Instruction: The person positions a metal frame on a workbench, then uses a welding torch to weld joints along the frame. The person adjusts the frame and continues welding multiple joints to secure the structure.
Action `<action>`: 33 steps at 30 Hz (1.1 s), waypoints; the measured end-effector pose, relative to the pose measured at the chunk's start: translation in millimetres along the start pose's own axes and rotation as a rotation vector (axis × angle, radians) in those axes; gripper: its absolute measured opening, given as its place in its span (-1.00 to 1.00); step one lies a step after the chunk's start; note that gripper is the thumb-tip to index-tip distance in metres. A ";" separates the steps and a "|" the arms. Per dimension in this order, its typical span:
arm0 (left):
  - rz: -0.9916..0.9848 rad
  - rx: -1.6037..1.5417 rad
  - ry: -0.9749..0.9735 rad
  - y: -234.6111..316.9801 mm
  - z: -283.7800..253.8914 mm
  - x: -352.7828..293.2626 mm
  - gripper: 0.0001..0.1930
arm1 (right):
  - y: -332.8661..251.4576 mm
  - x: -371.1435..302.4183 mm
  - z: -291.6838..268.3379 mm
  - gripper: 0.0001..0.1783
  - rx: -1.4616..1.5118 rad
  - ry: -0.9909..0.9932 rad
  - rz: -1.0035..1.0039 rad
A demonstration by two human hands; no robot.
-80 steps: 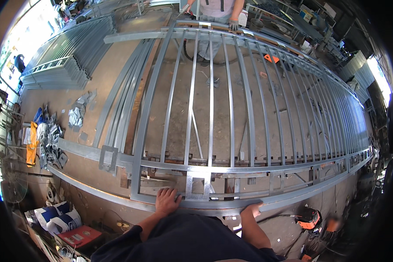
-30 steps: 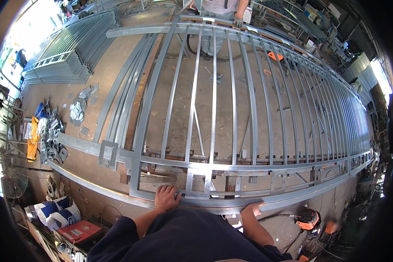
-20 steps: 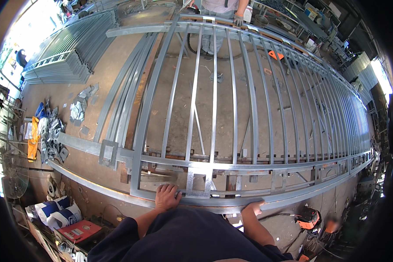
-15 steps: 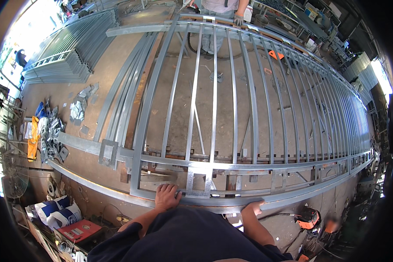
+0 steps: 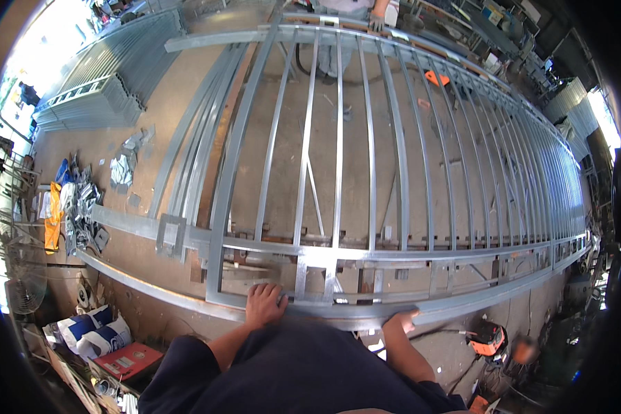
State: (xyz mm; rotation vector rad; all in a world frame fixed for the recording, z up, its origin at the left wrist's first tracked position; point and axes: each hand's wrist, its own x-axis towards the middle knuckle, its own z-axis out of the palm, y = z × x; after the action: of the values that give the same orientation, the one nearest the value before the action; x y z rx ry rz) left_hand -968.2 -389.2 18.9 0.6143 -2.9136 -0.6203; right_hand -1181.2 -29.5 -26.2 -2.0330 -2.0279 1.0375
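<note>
A long silver metal gate frame [image 5: 366, 254] with many upright bars lies flat in front of me. My left hand [image 5: 264, 306] closes over its near edge by the left corner, fingers over the top of the tube. Farther right, my right hand [image 5: 400, 322] grips the same near edge, its thumb side up and most fingers hidden beneath. Along that edge runs a long metal tube [image 5: 159, 288], sticking out to the left. Across the frame stands a co-worker, whose gloved hand [image 5: 376, 23] rests at the far rail.
Loose steel tubes [image 5: 192, 148] lie left of the frame, with a stack of barred panels [image 5: 103, 96] beyond. Metal scraps [image 5: 83, 207] and a yellow cloth-like item [image 5: 52, 217] are at far left. A red box [image 5: 125, 362] sits lower left; an orange-black machine [image 5: 488, 340] with cables lower right.
The frame appears slightly higher in the picture, as do some of the floor items around it, so the view has shifted a little. Both hands keep their hold on the near edge.
</note>
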 end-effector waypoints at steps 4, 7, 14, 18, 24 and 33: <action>-0.001 0.017 -0.007 -4.0 3.9 -1.7 -0.63 | -10.0 -23.6 -11.6 0.14 0.029 -0.056 0.020; 0.004 0.010 -0.021 -3.3 4.3 1.1 -0.62 | -6.7 -13.8 -9.2 0.16 0.031 -0.038 0.020; -0.007 0.002 -0.008 -4.5 5.7 -0.7 -0.62 | -4.3 -9.9 -6.4 0.19 -0.024 -0.039 0.003; 0.005 0.005 0.002 -2.7 3.1 0.2 -0.63 | -4.0 -10.6 -6.7 0.20 -0.025 -0.049 -0.004; 0.006 0.014 0.000 -4.8 6.5 0.5 -0.63 | -5.8 -6.6 -7.6 0.17 -0.057 -0.072 0.020; -0.002 0.011 -0.003 -3.7 4.8 -0.5 -0.63 | -9.9 -13.5 -12.3 0.12 0.044 -0.138 0.083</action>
State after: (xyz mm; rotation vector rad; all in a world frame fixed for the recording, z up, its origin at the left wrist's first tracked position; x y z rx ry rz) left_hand -967.3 -390.2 13.0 0.6182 -2.9213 -0.6063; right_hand -1181.9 -35.9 -6.4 -2.0939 -1.9787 1.2593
